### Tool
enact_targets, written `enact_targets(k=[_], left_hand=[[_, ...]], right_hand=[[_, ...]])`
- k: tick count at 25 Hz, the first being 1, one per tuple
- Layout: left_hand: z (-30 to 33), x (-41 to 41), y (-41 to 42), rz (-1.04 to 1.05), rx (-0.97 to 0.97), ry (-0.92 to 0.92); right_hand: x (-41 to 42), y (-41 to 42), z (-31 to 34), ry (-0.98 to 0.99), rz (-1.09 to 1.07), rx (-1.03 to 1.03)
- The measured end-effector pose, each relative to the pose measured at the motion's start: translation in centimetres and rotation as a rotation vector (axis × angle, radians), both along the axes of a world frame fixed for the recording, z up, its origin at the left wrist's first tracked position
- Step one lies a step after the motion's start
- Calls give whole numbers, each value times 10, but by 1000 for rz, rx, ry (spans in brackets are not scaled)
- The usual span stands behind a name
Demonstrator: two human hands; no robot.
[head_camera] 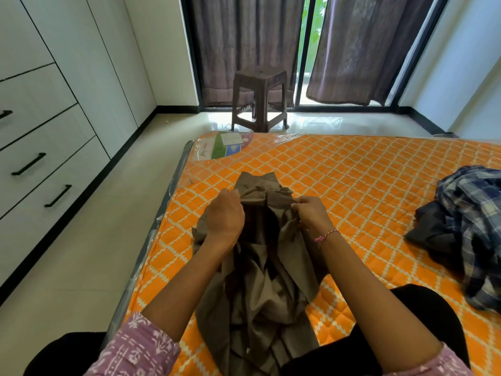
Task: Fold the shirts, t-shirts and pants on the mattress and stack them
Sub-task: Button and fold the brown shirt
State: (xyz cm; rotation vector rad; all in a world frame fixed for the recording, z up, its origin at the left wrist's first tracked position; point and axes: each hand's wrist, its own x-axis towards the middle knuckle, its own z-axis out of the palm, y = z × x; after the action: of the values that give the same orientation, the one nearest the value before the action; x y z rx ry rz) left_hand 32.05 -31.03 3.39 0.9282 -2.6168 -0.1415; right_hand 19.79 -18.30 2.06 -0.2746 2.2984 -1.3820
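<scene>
Pink patterned sleeves (141,348) at the near edge, both forearms reaching out over the mattress (352,185). Black-clad knee (423,316) resting on the mattress at near right.

Brown pants (260,280) lie crumpled on the near-left part of the mattress, waistband end far from the camera, legs bunched and trailing back toward the person. Fabric is heavily creased, not laid flat.

Left hand (225,215): back of hand up, fingers curled down into the waistband fabric on its left side, gripping it. Fingertips hidden in the cloth.

Right hand (309,213): thumb and fingers pinching the waistband edge on the right side, pulling it taut between the two hands. Pink thread bracelet (325,236) on that wrist.

Mattress is orange with a white diamond quilt pattern, wrapped in clear plastic, label card (227,146) at its far-left corner.

Pile of unfolded clothes at the right edge: blue plaid shirt (477,226) on top, dark grey garment (433,234) under and beside it. Well apart from the pants.

Brown plastic stool (260,99) on the floor past the far end of the mattress, in front of dark curtains (244,44) at a glass door. White drawer unit (54,126) with black handles along the left wall.
</scene>
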Motion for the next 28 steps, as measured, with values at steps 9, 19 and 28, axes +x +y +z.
enact_targets(k=[9, 19, 28], left_hand=[[-1, 0, 24, -96, 265, 312], [0, 12, 34, -8, 1430, 480], [-13, 16, 29, -194, 1058, 230]], right_hand=[[24, 9, 24, 70, 60, -45], [59, 7, 18, -236, 12, -364], [69, 6, 9, 352, 45, -63]])
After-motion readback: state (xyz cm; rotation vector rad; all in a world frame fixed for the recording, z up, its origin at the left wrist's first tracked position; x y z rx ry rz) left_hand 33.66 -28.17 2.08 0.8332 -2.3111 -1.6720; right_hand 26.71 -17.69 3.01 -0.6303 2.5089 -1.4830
